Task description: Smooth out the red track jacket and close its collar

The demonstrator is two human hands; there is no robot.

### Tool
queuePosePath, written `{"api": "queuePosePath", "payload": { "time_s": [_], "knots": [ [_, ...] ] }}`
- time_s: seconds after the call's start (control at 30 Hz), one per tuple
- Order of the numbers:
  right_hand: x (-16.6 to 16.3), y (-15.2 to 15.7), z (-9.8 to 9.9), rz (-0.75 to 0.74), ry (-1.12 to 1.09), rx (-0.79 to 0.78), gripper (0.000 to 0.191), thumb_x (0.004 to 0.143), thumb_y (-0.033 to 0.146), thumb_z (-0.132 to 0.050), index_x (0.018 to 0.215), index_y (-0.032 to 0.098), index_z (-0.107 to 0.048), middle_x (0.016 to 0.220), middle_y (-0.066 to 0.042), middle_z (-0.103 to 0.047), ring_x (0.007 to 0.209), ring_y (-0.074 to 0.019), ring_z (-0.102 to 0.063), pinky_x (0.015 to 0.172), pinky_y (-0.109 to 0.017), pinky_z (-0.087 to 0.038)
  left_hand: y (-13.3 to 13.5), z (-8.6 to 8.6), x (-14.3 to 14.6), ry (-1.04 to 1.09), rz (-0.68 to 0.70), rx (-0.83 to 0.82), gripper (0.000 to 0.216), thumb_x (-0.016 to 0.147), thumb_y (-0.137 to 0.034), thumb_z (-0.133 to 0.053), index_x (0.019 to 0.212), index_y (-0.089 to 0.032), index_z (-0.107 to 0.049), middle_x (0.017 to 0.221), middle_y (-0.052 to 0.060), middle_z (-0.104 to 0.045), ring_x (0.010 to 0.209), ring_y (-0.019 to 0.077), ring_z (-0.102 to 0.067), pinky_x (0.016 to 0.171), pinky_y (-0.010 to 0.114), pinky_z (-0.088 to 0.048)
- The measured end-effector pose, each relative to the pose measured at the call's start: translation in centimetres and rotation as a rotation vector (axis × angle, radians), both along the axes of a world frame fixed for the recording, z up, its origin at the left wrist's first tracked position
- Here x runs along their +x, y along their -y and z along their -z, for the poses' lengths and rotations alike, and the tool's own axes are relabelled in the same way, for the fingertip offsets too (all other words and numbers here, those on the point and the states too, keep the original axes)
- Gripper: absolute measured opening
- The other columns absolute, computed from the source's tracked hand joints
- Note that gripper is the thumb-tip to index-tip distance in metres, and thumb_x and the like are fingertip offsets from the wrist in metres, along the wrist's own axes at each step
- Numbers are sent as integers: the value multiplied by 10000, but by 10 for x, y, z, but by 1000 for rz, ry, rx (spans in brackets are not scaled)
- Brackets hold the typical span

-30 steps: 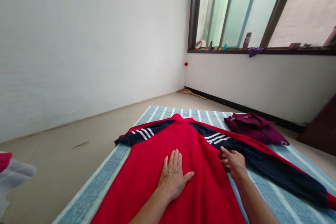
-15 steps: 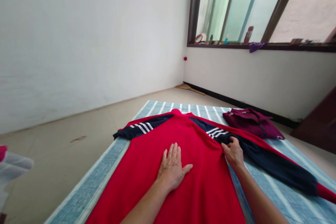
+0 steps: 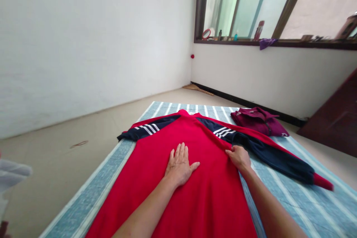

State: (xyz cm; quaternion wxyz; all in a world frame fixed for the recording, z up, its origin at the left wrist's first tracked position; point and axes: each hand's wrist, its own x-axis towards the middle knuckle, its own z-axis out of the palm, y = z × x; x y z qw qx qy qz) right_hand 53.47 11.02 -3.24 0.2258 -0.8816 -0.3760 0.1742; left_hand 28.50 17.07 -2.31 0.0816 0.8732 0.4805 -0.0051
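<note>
A red jacket [image 3: 156, 163] with navy sleeves and white stripes lies spread flat on a blue striped mat [image 3: 304, 200]. My left hand [image 3: 180, 163] rests flat on the middle of the red cloth, fingers stretched out. My right hand [image 3: 238, 157] sits at the jacket's right edge near the armpit, fingers curled onto the fabric. The right navy sleeve [image 3: 276, 156] stretches out to the right, ending in a red cuff.
A folded maroon garment [image 3: 258, 121] lies at the mat's far right. Bare floor [image 3: 69, 145] spreads to the left, with white cloth [image 3: 11, 173] at the left edge. A window sill [image 3: 251, 41] holds bottles; dark wood furniture [image 3: 334, 119] stands at right.
The view has tilted and shifted. My right hand slid along the jacket's right edge toward the armpit and curled more. My left hand stays flat on the red cloth.
</note>
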Motion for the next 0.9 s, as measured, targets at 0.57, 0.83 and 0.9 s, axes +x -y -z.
{"api": "queuePosePath", "payload": {
  "time_s": [0.57,0.83,0.9],
  "knots": [
    [-2,47,9,-147,-114,-80,244,826,286,-573,617,159,-569,532,35,-536,513,-102,-529,458,-215,-311,-3,6,2,-29,-4,29,826,878,-639,-271,1467,-61,-218,1546,119,-94,1430,252,-49,1147,466,-86],
    [-5,54,9,-75,-10,-66,353,842,339,-440,568,184,-598,574,-43,-604,584,-159,-574,494,-247,-293,-3,3,2,-31,-8,17,820,880,-625,-269,1466,-54,-214,1546,120,-95,1430,254,-51,1145,467,-82],
    [-6,54,7,-71,-2,-77,359,844,351,-434,587,184,-621,582,-52,-616,587,-166,-581,499,-250,-300,-2,3,2,-27,-11,17,819,880,-626,-270,1465,-55,-220,1545,120,-99,1430,254,-54,1145,468,-82]
  ]
}}
